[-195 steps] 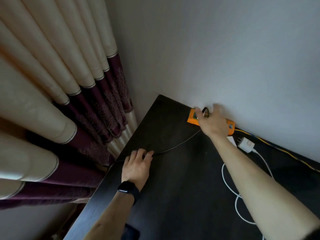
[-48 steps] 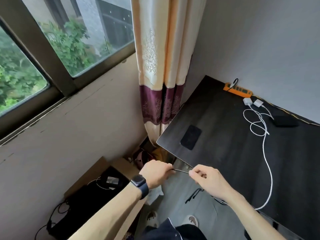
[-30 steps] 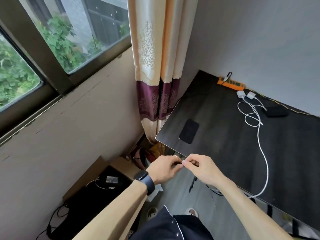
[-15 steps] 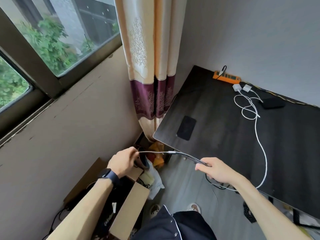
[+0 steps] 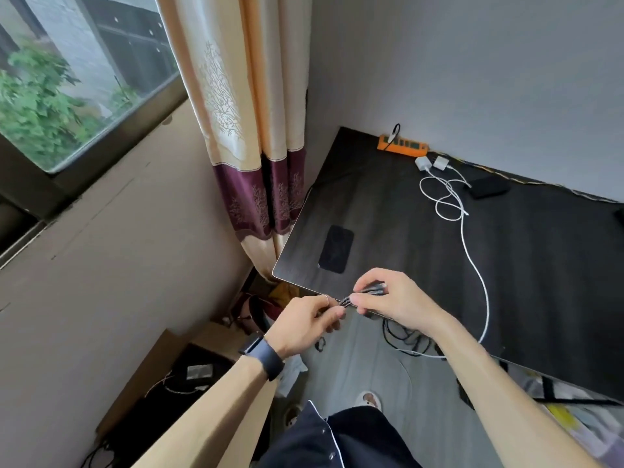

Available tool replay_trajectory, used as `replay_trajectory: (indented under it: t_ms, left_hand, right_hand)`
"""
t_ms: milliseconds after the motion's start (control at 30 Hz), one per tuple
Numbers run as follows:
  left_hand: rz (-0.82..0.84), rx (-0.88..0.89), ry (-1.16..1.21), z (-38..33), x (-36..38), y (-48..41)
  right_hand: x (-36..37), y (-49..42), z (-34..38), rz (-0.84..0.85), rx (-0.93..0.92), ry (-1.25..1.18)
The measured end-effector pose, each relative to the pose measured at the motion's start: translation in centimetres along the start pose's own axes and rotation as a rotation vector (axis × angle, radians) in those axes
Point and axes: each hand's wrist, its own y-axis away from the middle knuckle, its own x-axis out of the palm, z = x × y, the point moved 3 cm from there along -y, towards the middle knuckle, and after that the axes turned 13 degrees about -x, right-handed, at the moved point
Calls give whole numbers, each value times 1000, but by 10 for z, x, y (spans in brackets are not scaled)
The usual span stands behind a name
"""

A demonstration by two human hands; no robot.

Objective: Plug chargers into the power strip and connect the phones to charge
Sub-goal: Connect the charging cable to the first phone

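Both hands meet just off the near edge of the dark desk [image 5: 557, 298], each pinched shut on the same thin dark cable [image 5: 347, 300]: the left hand [image 5: 305, 324] grips the braided stretch, the right hand [image 5: 395, 298] holds the connector end between thumb and fingers. Below them lies open grey floor with slack cable loops. Just beyond the right hand, near the desk's rounded front corner, a black phone [image 5: 336, 248] lies flat, with bare desktop around it. Farther out to the right a white cable [image 5: 474, 265] runs over the desk's near edge from two white chargers [image 5: 432, 163]; a second dark phone [image 5: 489, 188] sits beside them. Farthest, against the wall, lies the orange power strip [image 5: 403, 146], one dark plug in its left end. No writing is legible anywhere.
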Motion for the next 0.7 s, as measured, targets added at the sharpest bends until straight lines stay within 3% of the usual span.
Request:
replay_trajectory:
  t_ms: [133, 233, 433, 700]
  left_hand:
    - [189, -58, 412, -3, 8, -2]
    - [246, -83, 542, -1, 17, -5]
    - [264, -128, 582, 4, 17, -9]
    - [150, -151, 464, 9, 20, -13]
  right_hand:
    - [-8, 9, 0, -224, -21, -233]
    - [2, 14, -5, -332, 4, -357]
    - [15, 18, -16, -441, 65, -471]
    - [21, 16, -31, -423, 64, -378]
